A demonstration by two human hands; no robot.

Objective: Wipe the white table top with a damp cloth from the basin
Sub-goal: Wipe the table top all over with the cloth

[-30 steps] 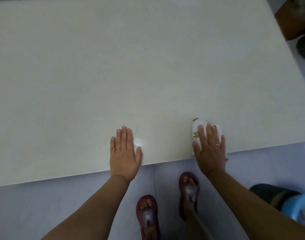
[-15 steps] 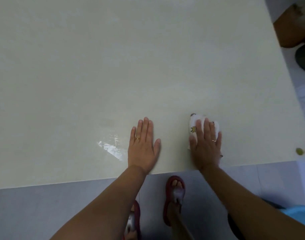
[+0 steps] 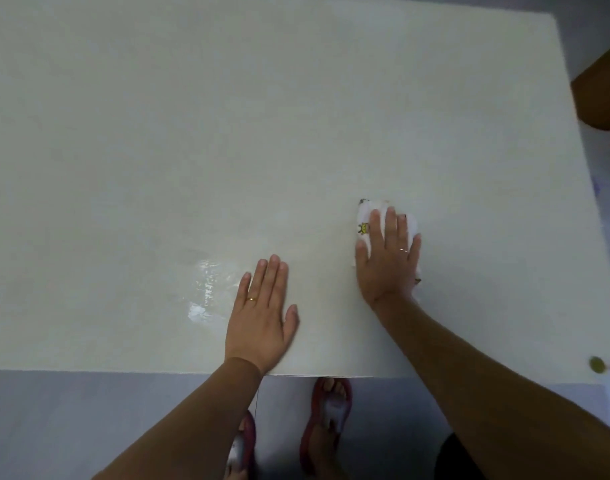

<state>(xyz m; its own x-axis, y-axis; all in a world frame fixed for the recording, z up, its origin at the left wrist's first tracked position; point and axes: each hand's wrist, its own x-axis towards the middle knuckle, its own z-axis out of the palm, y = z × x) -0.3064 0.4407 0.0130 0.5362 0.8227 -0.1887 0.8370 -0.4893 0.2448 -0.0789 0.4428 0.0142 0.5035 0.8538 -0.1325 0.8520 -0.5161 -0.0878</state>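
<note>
red sandals (image 3: pixel 332 415) on grey floor (image 3: pixel 71 420), a brown object (image 3: pixel 601 95) upper right, a small yellowish disc (image 3: pixel 597 364) lower right.

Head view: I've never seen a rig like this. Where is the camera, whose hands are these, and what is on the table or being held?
No machine: a person wears one camera on the head, looking down, so both arms are their own. The left hand lies flat on the white table top beside a shiny wet patch. The right hand presses a small white cloth onto the table with straight fingers; nothing is gripped. Below the table's edge are the person's sandalled feet.
</note>
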